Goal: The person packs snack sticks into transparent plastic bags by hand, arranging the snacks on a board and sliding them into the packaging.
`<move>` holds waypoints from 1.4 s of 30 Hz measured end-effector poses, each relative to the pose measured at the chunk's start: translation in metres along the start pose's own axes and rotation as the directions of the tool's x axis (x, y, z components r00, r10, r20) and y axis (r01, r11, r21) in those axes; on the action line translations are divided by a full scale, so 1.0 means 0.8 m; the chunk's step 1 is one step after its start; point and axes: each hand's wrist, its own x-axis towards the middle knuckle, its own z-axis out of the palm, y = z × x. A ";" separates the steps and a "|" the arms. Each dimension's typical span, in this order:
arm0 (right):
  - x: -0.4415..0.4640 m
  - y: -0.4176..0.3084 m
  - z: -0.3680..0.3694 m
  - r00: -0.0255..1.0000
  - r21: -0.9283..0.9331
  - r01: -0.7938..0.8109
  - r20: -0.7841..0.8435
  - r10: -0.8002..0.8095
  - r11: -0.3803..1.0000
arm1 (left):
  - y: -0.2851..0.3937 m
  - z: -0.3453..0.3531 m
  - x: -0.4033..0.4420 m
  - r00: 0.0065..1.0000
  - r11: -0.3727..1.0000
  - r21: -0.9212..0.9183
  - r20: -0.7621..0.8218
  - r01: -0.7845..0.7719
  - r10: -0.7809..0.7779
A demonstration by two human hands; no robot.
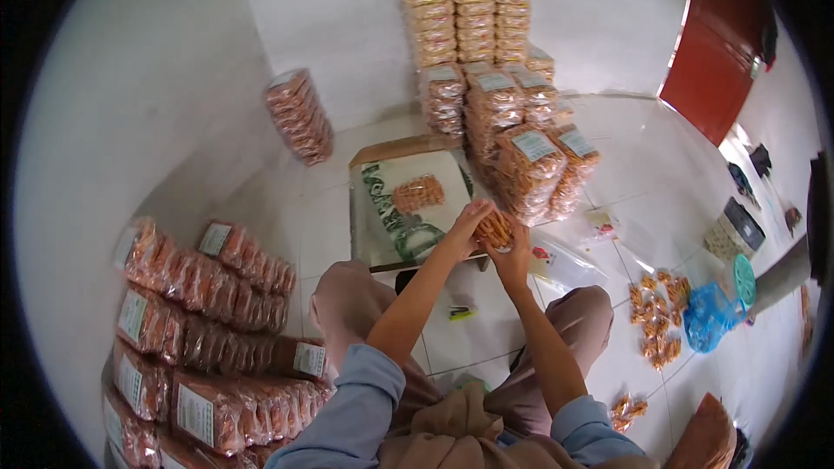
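Between my two hands, just past the right edge of a low table (363,239), is a packet of orange-brown snacks (494,231). My left hand (471,224) wraps its left side, and my right hand (514,252) grips its right side. Another snack packet (418,194) lies flat on the table, left of my hands, on a white and green printed sheet (391,217). Clear plastic bags (565,262) with red print lie on the floor right of my right hand. A small yellow-green object (461,313) rests on the floor between my legs.
Tall stacks of packets (495,104) stand behind the table. Bagged brown packets (208,339) pile up at left, with one stack (300,117) by the wall. Loose snack bundles (658,317), a blue plastic bag (712,317), a green basket (744,279) and a woven bin (734,230) are at right.
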 end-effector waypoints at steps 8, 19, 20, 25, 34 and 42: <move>-0.049 0.070 0.071 0.914 0.314 -0.339 -0.112 0.389 0.887 | -0.064 -0.231 -0.019 0.692 0.626 0.779 -0.435 -0.033 0.577; -0.146 0.080 0.089 0.819 0.083 -0.567 -0.045 0.571 0.820 | -0.101 -0.210 -0.022 0.689 -0.279 0.945 0.090 0.168 0.719; -0.147 0.079 0.094 0.818 0.087 -0.572 -0.017 0.576 0.815 | -0.100 -0.210 -0.018 0.708 -0.322 0.929 0.103 0.182 0.698; -0.149 0.066 0.117 0.834 0.122 -0.551 0.097 0.542 0.826 | -0.094 -0.205 -0.015 0.728 -0.315 0.939 0.117 0.141 0.676; -0.137 0.071 0.181 0.882 0.117 -0.465 0.150 0.448 0.877 | -0.089 -0.201 -0.011 0.716 -0.079 0.996 0.029 0.036 0.697; -0.087 0.077 0.236 0.826 0.157 -0.562 0.051 0.561 0.812 | -0.087 -0.234 -0.002 0.546 0.138 0.980 -0.038 -0.143 0.837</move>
